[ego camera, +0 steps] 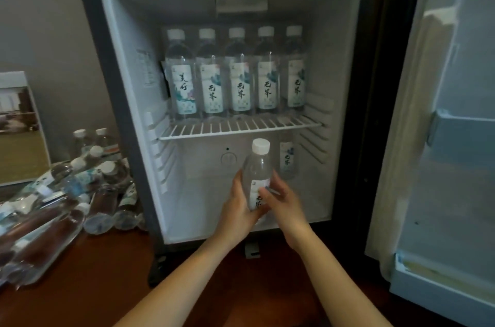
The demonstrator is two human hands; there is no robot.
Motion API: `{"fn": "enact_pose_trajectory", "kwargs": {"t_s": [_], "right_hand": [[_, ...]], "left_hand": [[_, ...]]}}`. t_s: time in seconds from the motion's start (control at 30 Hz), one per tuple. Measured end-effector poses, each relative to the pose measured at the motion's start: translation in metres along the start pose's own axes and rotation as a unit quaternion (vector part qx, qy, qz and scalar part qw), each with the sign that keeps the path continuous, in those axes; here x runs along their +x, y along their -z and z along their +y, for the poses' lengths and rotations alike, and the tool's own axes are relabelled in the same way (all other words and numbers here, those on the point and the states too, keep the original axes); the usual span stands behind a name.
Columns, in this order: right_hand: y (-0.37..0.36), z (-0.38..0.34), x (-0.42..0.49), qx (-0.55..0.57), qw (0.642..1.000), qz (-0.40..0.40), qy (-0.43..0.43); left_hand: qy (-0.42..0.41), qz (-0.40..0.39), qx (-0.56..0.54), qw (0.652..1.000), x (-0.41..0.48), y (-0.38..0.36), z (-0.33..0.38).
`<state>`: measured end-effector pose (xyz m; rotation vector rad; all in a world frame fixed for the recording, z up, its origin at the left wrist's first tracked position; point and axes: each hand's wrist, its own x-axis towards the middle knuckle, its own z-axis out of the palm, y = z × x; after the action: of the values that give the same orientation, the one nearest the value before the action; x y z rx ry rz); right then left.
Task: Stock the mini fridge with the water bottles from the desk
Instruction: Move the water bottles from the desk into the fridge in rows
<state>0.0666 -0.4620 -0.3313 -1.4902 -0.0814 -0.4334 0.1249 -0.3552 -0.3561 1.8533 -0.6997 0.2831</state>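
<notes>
Left hand [237,206] and right hand [284,202] are curled round an upright water bottle [257,170], held at the mouth of the mini fridge [88,59], below its wire shelf [241,129]. It should be stood label-forward beside what seems a lone bottle [286,160] behind.

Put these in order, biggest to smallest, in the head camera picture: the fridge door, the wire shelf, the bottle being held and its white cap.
1. fridge door
2. wire shelf
3. held bottle
4. white cap
The door sits nearer the camera, so it looks extra big; the order is plain anyway.
</notes>
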Motion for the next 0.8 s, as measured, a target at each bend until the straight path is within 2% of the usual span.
{"fn": "enact_pose_trajectory", "kwargs": {"t_s": [0.2, 0.4, 0.57, 0.8], "right_hand": [[0.005, 0.019, 0.031, -0.024, 0.998, 0.066, -0.001], [0.012, 0.034, 0.061, -0.035, 0.995, 0.094, -0.02], [0.013, 0.041, 0.085, -0.039, 0.992, 0.114, -0.019], [0.017, 0.059, 0.104, -0.103, 0.986, 0.127, -0.034]], "left_hand": [[0.029, -0.003, -0.028, 0.999, 0.041, -0.021, -0.018], [0.063, -0.042, -0.042, 0.996, 0.078, -0.029, -0.036], [0.078, -0.031, -0.037, 0.996, 0.101, -0.037, -0.049], [0.075, -0.008, -0.017, 0.997, 0.12, -0.047, -0.058]]}}
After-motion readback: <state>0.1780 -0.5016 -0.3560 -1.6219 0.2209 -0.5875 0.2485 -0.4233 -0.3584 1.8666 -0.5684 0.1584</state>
